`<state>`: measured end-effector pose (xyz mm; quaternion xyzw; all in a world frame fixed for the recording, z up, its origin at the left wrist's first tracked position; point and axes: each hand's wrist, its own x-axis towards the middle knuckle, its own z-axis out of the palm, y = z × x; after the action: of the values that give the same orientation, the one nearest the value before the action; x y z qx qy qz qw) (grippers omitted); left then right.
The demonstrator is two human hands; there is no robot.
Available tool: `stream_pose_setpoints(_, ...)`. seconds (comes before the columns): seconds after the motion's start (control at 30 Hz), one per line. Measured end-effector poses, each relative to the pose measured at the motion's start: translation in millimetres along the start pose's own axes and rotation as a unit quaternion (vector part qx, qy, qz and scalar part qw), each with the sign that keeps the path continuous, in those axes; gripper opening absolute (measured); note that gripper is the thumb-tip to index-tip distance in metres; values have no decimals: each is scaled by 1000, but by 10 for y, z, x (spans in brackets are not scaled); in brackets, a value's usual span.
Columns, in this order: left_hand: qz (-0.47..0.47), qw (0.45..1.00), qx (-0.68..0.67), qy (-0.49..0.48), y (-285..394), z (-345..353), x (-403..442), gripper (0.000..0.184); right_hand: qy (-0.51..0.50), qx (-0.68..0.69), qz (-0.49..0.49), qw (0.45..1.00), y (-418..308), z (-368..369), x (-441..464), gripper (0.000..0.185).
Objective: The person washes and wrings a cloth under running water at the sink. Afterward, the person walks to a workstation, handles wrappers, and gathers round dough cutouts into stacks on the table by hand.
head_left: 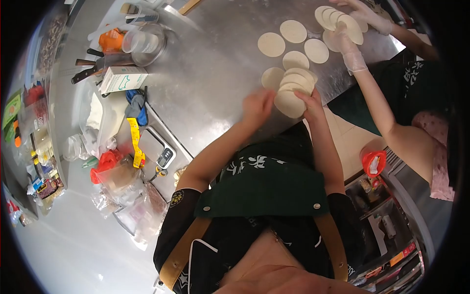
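Observation:
My right hand (pixel 312 104) grips a fanned stack of thin, round, pale dough wrappers (pixel 291 103), thumb on top. Just left of the stack is my left hand (pixel 258 106), its fingers curled together and somewhat blurred; whether anything is between them I cannot make out. Beyond my hands, a single wrapper (pixel 272 77) lies by the stack, and another wrapper (pixel 295 60) lies just past it. Farther off on the steel table, separate wrappers (pixel 293 31) lie flat.
At right, a co-worker's gloved hands (pixel 348 49) handle another fan of wrappers (pixel 350 29). Along the left side of the steel table (pixel 205 59) are knives (pixel 85 73), a carton (pixel 123 80), a clear container (pixel 144 44) and a digital scale (pixel 165 157). A red-lined bin (pixel 373 162) stands at lower right.

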<state>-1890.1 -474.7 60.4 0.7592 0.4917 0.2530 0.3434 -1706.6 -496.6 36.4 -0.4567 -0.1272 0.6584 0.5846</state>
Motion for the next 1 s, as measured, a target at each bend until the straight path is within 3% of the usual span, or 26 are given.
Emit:
stream_pose_setpoints(0.07, -71, 991, 21, 112, -326, 211, 238, 24, 17, -1, 11, 1000, -19, -129, -75, 52)
stream_pose_setpoints(0.1, -71, 991, 21, 111, -399, 264, 345, 24, 24, 17, 22, 999, 4, -214, -104, 53)
stream_pose_setpoints(0.17, -209, 977, 9, 45, -462, 339, 498, 28, 32, 34, 33, 998, 27, -273, -183, 53)
stream_pose_setpoints(0.3, -279, 958, 48, 48, -451, 477, 672, 32, 66, 84, 23, 994, 23, -312, -242, 52)
stream_pose_setpoints(0.4, -325, 945, 30, -30, -439, 487, 685, 33, 73, 99, 9, 992, 11, -290, -261, 51)
stream_pose_setpoints(0.47, -220, 975, 32, 31, -353, 438, 624, 22, 85, 96, 8, 992, -37, -271, -239, 50)
stream_pose_setpoints(0.5, -217, 975, 32, 29, -310, 399, 563, 22, 82, 101, 6, 991, -54, -260, -229, 50)
stream_pose_setpoints(0.57, -37, 983, -96, 149, -189, 252, 411, 17, 78, 109, 0, 991, -100, -179, -182, 50)
stream_pose_setpoints(0.6, -35, 984, -96, 147, -115, 149, 313, 17, 57, 99, -18, 993, -124, -113, -171, 47)
stream_pose_setpoints(0.67, 78, 975, -80, 191, 170, -129, 183, 16, 32, 88, -36, 995, -112, -71, -97, 44)
stream_pose_setpoints(0.7, 76, 975, -78, 195, 235, -168, 110, 16, 34, 134, -29, 990, -53, -78, -20, 41)
stream_pose_setpoints(0.77, 180, 960, -11, 213, 328, -199, -4, 19, 16, 180, -20, 983, 52, -11, 105, 37)
stream_pose_setpoints(0.8, 176, 959, -6, 221, 337, -179, -63, 19, 8, 177, -15, 984, 110, 20, 130, 37)
stream_pose_setpoints(0.87, 208, 966, 54, 144, 299, -85, -194, 21, 26, 104, -20, 994, 172, 216, 125, 37)
stream_pose_setpoints(1.0, 229, 964, 86, 103, 197, -165, -357, 19, 5, 111, -6, 994, 308, 411, 171, 38)
